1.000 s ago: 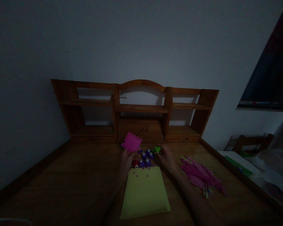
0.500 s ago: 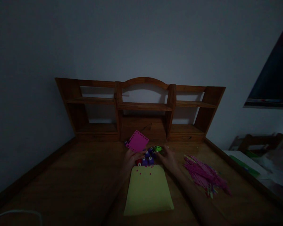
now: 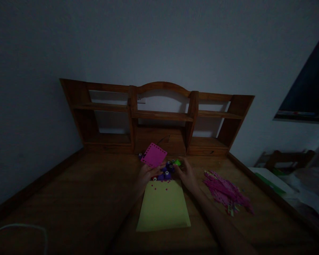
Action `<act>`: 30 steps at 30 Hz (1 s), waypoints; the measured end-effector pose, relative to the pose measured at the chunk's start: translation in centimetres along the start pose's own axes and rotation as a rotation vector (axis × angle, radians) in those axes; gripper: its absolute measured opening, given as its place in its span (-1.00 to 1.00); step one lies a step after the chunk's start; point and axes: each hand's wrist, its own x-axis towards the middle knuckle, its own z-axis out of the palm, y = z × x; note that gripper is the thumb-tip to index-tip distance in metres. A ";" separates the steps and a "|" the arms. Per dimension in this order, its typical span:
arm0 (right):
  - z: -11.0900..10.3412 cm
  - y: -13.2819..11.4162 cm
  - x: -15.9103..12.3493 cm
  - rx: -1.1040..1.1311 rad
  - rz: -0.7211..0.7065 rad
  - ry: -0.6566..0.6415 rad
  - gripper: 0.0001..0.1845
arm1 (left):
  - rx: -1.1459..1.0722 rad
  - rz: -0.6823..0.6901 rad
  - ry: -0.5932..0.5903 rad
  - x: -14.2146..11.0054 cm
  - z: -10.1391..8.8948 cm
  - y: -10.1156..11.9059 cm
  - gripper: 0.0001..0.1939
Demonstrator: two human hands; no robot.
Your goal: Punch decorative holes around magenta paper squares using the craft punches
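My left hand (image 3: 145, 174) is open, fingers stretched to the right beside a cluster of small purple pieces with eye-like white dots (image 3: 167, 174). Just beyond it lies a pink square card (image 3: 154, 155) with holes along its edges. A red piece (image 3: 154, 178) shows partly below the left fingers. My right hand (image 3: 185, 173) has its thumb and fingers curled around a bright green piece (image 3: 177, 162) at the right of the cluster; the fingers hide part of it. A yellow sheet (image 3: 163, 209) lies between my forearms, with small pink dots near its far edge.
A heap of pink strips (image 3: 225, 189) lies to the right on the wooden desk. A dark piece with an eye (image 3: 140, 155) is left of the card. A wooden shelf unit (image 3: 162, 114) stands at the back; a white cable (image 3: 23, 225) curves at front left.
The view has shifted slightly. My right hand has come a little further left, closing in around the green piece. My left hand and the pink card stay in nearly the same place.
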 end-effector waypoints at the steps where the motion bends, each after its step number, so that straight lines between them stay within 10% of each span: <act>1: 0.2 0.5 0.1 0.074 0.041 0.018 -0.58 | 0.016 -0.009 -0.007 0.0 0.0 0.0 -0.46; 9: 0.3 2.6 0.9 0.732 0.361 0.087 -0.66 | 0.080 -0.030 0.004 -0.1 0.3 0.1 -0.52; 30: -1.3 2.3 1.0 0.774 0.546 0.064 -0.74 | 0.074 -0.048 0.034 0.0 0.5 0.3 -0.56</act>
